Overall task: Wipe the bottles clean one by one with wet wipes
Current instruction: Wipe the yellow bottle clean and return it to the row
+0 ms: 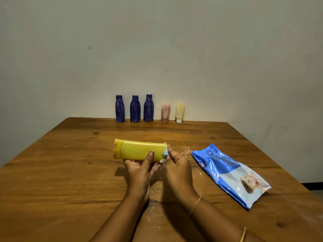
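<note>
Left hand (139, 170) under yellow bottle (141, 151)

A: Your yellow bottle (141, 151) lies sideways, cap left, with the wipe (165, 154) bunched at its base.
B: And your others?
A: Three streaked blue bottles (135, 110), a pink bottle (165, 112) and a pale bottle (180, 111) stand in a far row. The wipe pack (227, 172) lies flat, right.

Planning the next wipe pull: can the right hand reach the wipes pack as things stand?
Likely yes: the wipes pack lies flat beside the right hand, no object between them. That hand holds a wipe against the yellow bottle, so it isn't free.
</note>
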Demonstrator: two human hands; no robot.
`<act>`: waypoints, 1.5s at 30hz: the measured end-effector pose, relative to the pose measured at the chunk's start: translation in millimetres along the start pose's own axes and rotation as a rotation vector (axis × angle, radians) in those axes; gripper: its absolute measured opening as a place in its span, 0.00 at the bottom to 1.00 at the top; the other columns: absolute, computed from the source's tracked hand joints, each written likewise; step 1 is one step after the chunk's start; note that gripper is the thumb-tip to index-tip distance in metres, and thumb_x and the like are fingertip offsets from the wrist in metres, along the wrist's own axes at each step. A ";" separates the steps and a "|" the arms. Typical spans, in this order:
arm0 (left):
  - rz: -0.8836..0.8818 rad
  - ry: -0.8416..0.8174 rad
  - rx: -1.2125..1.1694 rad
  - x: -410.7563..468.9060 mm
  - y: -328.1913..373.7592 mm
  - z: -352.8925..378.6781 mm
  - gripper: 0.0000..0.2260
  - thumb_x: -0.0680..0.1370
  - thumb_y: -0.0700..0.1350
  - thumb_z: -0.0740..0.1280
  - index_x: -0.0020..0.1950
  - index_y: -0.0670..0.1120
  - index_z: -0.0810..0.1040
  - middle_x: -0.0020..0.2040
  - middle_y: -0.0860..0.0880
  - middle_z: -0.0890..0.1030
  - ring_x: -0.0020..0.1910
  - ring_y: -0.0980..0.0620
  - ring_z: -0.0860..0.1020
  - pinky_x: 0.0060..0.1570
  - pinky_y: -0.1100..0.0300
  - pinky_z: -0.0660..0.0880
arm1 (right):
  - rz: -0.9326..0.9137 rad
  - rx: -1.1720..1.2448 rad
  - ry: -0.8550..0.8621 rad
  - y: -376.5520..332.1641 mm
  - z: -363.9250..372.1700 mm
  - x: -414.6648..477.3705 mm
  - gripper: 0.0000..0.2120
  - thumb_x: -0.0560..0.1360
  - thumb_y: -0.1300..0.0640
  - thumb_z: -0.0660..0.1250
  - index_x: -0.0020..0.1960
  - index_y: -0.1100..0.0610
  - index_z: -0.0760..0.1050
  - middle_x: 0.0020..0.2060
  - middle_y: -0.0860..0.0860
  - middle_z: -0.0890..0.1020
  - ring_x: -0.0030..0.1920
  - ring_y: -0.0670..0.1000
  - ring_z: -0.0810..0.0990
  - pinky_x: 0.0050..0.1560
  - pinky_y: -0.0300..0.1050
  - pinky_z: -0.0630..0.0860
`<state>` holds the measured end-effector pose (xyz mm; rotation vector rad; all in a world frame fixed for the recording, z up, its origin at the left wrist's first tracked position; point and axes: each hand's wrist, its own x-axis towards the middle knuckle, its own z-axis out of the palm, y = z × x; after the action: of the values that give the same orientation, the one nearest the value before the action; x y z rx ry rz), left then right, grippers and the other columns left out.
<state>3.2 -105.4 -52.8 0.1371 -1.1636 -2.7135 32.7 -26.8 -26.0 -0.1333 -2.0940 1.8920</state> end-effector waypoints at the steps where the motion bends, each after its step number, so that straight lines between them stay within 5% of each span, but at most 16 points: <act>1: 0.000 0.014 -0.003 0.3 1.6 -0.1 0.20 0.76 0.34 0.65 0.63 0.46 0.61 0.58 0.42 0.76 0.53 0.43 0.80 0.36 0.57 0.82 | 0.052 0.025 -0.031 3.7 1.8 -5.9 0.15 0.77 0.67 0.58 0.54 0.53 0.79 0.50 0.49 0.82 0.51 0.47 0.79 0.49 0.39 0.75; 4: -0.004 0.000 0.033 1.1 2.7 0.7 0.18 0.76 0.34 0.64 0.60 0.47 0.60 0.54 0.45 0.76 0.45 0.50 0.81 0.36 0.57 0.82 | 0.169 0.049 -0.024 3.9 0.0 1.0 0.14 0.76 0.67 0.58 0.52 0.58 0.80 0.44 0.53 0.83 0.45 0.51 0.81 0.44 0.44 0.77; 9: -0.007 -0.069 0.091 -2.1 -2.4 1.5 0.24 0.75 0.33 0.65 0.65 0.47 0.59 0.58 0.44 0.76 0.51 0.45 0.81 0.38 0.55 0.82 | 0.089 0.022 0.050 -12.4 -9.9 30.1 0.17 0.75 0.67 0.58 0.61 0.60 0.76 0.60 0.53 0.78 0.61 0.52 0.75 0.64 0.52 0.71; 14: -0.028 -0.046 0.074 -2.2 -4.6 0.5 0.22 0.75 0.33 0.66 0.64 0.46 0.60 0.60 0.40 0.76 0.54 0.41 0.80 0.37 0.54 0.82 | -0.004 0.023 0.072 -4.1 -4.2 9.1 0.19 0.77 0.70 0.57 0.65 0.62 0.71 0.64 0.51 0.74 0.64 0.45 0.70 0.63 0.34 0.66; 17: -0.033 -0.024 0.045 -2.2 -5.5 1.0 0.19 0.75 0.33 0.65 0.61 0.45 0.62 0.60 0.39 0.76 0.50 0.44 0.81 0.34 0.57 0.81 | 0.035 0.096 0.060 -0.1 -3.8 12.8 0.19 0.77 0.70 0.56 0.66 0.62 0.71 0.64 0.51 0.74 0.65 0.46 0.70 0.65 0.38 0.67; 19: -0.047 -0.003 -0.002 -0.1 -6.1 0.4 0.20 0.75 0.34 0.65 0.64 0.42 0.62 0.62 0.36 0.75 0.56 0.40 0.79 0.35 0.55 0.82 | 0.142 0.123 0.041 4.3 -2.2 14.2 0.19 0.76 0.70 0.56 0.63 0.60 0.74 0.59 0.54 0.79 0.59 0.50 0.76 0.58 0.43 0.74; 21: -0.040 0.016 -0.019 2.8 -6.4 -1.0 0.20 0.75 0.34 0.65 0.64 0.43 0.62 0.62 0.36 0.75 0.58 0.37 0.77 0.39 0.51 0.82 | 0.293 0.154 0.002 11.8 0.7 13.1 0.19 0.74 0.69 0.55 0.55 0.58 0.79 0.46 0.58 0.83 0.44 0.55 0.81 0.42 0.45 0.76; 24: 0.032 -0.013 0.110 3.4 -6.4 -0.1 0.17 0.75 0.33 0.65 0.55 0.47 0.62 0.55 0.41 0.76 0.52 0.40 0.79 0.42 0.48 0.81 | 0.446 0.281 0.026 9.3 -0.9 20.4 0.17 0.70 0.72 0.52 0.34 0.62 0.78 0.27 0.59 0.78 0.27 0.54 0.75 0.31 0.46 0.71; 26: 0.096 -0.034 0.269 4.1 -9.0 -1.7 0.19 0.74 0.31 0.66 0.51 0.51 0.62 0.52 0.43 0.76 0.51 0.42 0.79 0.50 0.40 0.79 | 0.513 0.377 0.057 1.7 -5.9 32.6 0.16 0.68 0.73 0.51 0.31 0.64 0.74 0.21 0.57 0.74 0.22 0.52 0.71 0.27 0.42 0.68; 30: 0.148 -0.025 0.430 1.8 -8.8 -5.6 0.23 0.74 0.31 0.67 0.59 0.48 0.59 0.56 0.39 0.75 0.48 0.48 0.79 0.54 0.41 0.76 | 0.487 0.461 0.091 -19.0 -20.3 52.0 0.18 0.72 0.73 0.50 0.47 0.67 0.78 0.35 0.58 0.79 0.26 0.49 0.73 0.32 0.41 0.75; 33: 0.158 -0.008 0.454 5.0 -5.7 -5.9 0.24 0.74 0.32 0.67 0.62 0.44 0.58 0.58 0.38 0.74 0.46 0.53 0.78 0.52 0.49 0.77 | 0.436 0.569 0.154 -34.6 -26.6 62.4 0.18 0.72 0.75 0.47 0.43 0.66 0.75 0.34 0.59 0.77 0.31 0.52 0.73 0.46 0.46 0.75; 36: 0.059 0.031 0.385 16.0 4.5 -5.0 0.23 0.76 0.34 0.66 0.62 0.46 0.56 0.58 0.40 0.73 0.51 0.44 0.77 0.54 0.43 0.76 | 0.490 0.564 0.168 -28.2 -22.0 70.2 0.15 0.73 0.74 0.49 0.45 0.68 0.74 0.35 0.61 0.77 0.32 0.54 0.74 0.35 0.44 0.72; 41: -0.040 0.163 0.208 52.4 36.2 -3.5 0.21 0.76 0.35 0.63 0.58 0.49 0.55 0.59 0.43 0.67 0.54 0.46 0.72 0.46 0.51 0.72 | 0.608 0.447 0.146 -1.3 -4.2 87.3 0.15 0.75 0.69 0.50 0.41 0.61 0.74 0.34 0.58 0.78 0.32 0.52 0.76 0.31 0.43 0.75; 45: -0.033 0.204 0.303 89.0 56.2 -6.5 0.32 0.73 0.45 0.71 0.67 0.51 0.53 0.59 0.44 0.68 0.58 0.43 0.71 0.58 0.41 0.72 | 0.608 0.356 0.106 9.9 13.9 107.4 0.13 0.76 0.65 0.52 0.41 0.61 0.74 0.35 0.57 0.80 0.32 0.51 0.77 0.33 0.44 0.74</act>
<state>-75.3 -166.3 -17.6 0.4659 -1.5081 -2.4608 -74.4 -9.1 -18.7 -0.8448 -1.7279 2.4922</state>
